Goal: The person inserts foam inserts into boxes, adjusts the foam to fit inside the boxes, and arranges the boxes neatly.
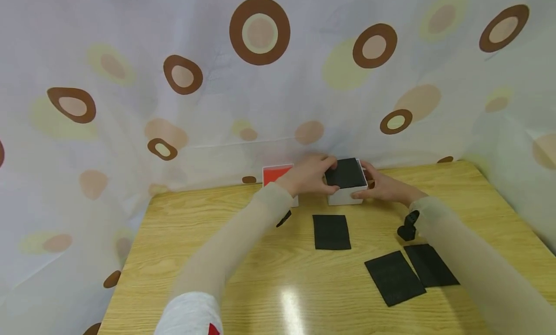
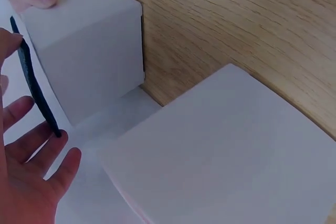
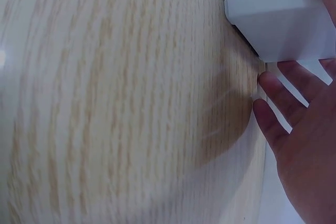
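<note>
My left hand (image 1: 309,175) holds a thin black square sheet (image 1: 346,173) by its edge, over the open top of a white box (image 1: 344,198). In the left wrist view the sheet (image 2: 34,85) appears edge-on between the thumb and fingers of the left hand (image 2: 34,174). The right hand (image 1: 385,187) grips the box's right side, its thumb on the front face. Seen from the right wrist, the fingers of the right hand (image 3: 310,140) reach along the side of the white box (image 3: 283,19). The box's inside is hidden under the sheet.
A second white box (image 1: 295,201) with a red inside (image 1: 274,174) stands to the left, partly behind the left hand. One black square (image 1: 331,232) lies in front of the boxes. Two more, a left one (image 1: 395,278) and a right one (image 1: 430,265), lie near the right forearm. A patterned curtain (image 1: 208,118) hangs behind the table.
</note>
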{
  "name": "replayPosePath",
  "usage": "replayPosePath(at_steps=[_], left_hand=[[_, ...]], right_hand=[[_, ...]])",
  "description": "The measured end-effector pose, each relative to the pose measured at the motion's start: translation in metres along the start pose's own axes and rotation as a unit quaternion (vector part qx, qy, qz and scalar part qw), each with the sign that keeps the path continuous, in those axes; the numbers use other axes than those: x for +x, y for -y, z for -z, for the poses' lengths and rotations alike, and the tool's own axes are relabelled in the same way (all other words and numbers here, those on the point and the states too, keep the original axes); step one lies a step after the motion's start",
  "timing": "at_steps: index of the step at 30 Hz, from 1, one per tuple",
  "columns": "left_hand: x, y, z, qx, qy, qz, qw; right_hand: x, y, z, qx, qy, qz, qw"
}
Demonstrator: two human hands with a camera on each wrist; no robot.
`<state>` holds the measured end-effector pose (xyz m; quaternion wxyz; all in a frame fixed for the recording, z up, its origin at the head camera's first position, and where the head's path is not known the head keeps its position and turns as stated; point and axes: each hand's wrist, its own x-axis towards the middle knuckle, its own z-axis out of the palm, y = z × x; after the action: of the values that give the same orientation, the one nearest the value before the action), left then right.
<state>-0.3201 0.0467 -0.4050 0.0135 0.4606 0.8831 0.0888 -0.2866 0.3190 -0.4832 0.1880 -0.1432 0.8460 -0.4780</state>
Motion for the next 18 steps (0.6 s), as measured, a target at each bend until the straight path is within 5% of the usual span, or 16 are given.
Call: replayPosePath(at_steps=[18], left_hand=[[0.007, 0.008, -0.015, -0.061, 0.013, -0.004, 0.9981]], right_hand=[[-0.002, 0.002, 0.001, -0.038, -0.004, -0.030, 0.999]])
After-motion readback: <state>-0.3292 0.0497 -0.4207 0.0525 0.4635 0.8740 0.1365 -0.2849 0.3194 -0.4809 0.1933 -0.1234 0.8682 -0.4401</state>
